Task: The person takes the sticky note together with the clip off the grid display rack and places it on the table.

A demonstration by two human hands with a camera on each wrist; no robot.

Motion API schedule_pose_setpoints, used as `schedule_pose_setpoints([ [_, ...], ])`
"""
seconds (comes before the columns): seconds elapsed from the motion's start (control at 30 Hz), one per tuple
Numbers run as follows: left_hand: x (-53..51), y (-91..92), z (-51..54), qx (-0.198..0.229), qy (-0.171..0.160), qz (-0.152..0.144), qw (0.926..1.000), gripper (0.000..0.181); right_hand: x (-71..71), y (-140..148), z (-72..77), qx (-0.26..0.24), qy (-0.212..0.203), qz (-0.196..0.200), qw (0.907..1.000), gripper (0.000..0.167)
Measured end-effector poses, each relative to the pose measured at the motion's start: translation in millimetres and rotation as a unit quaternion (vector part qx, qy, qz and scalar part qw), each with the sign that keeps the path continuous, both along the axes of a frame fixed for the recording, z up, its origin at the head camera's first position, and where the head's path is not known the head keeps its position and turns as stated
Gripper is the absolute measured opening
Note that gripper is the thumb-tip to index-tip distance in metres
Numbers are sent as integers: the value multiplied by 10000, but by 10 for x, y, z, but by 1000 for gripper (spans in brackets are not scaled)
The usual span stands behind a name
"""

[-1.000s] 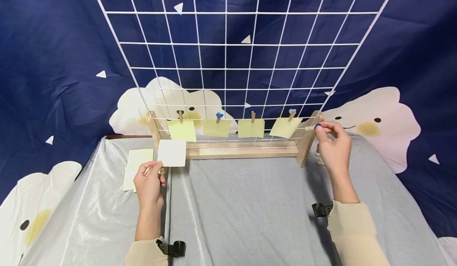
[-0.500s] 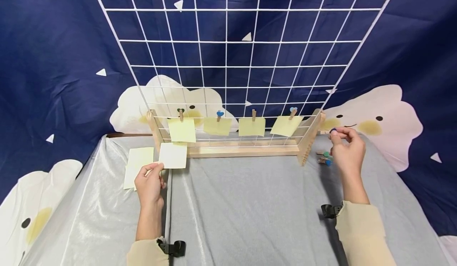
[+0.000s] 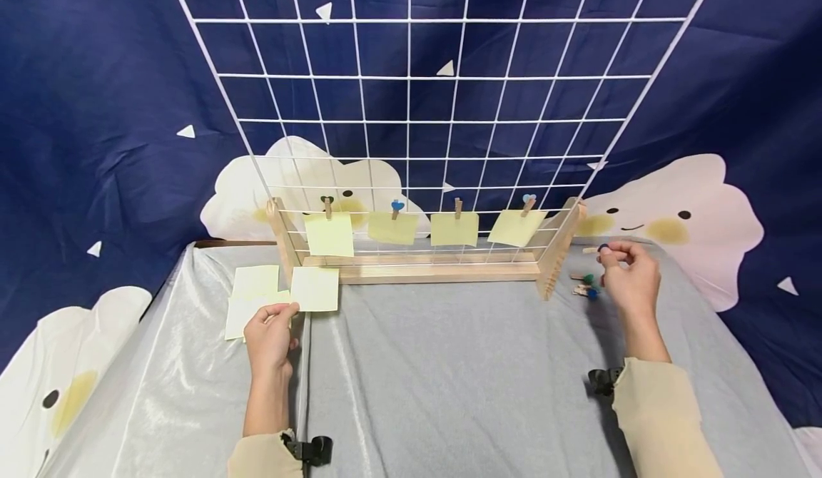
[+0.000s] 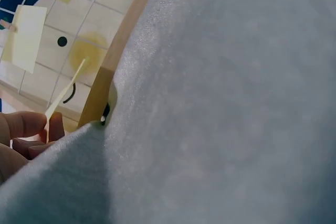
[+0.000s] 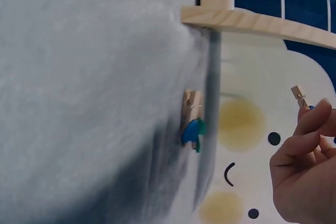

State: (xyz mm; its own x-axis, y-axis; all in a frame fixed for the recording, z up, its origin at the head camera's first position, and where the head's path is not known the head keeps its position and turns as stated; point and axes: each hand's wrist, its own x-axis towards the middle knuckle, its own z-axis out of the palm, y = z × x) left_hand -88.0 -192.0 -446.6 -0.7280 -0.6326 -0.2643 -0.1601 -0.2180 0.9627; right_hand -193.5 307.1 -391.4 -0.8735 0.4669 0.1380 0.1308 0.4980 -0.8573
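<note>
"Before the navy cloud-print fabric (image 3: 96,200), what's spread?"
"Grey velvety cloth (image 3: 424,371)."
"Grips?"
"Left hand (image 3: 268,337) pinches a square pale-yellow paper note (image 3: 315,289) above its left; right hand (image 3: 632,282), a blue-topped wooden clothespin (image 3: 590,250) at its right."

Left hand (image 4: 26,135) at lower left edge pinches pale yellow paper note (image 4: 67,87), seen nearly edge-on. Beyond, two yellow sheets (image 4: 26,38) against white wire grid; wooden clothespin (image 4: 6,24) on lower one. Wooden upright (image 4: 116,51) slants beside grey cloth (image 4: 226,98).
</note>
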Motion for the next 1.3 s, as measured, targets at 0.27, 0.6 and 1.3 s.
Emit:
schedule_pose_setpoints([
  [0.27,17,-15,-60,-149,-127,-51,9998,12,-44,99,-124,96,-334,199,9992,26],
  [0.6,45,-27,-89,-509,-502,-376,9967,12,-82,200,-318,75,-932,633,9936,31],
  [1.3,36,-45,-111,-1240,-799,-491,9878,10,-140,274,-484,197,-1691,1001,9803,31],
])
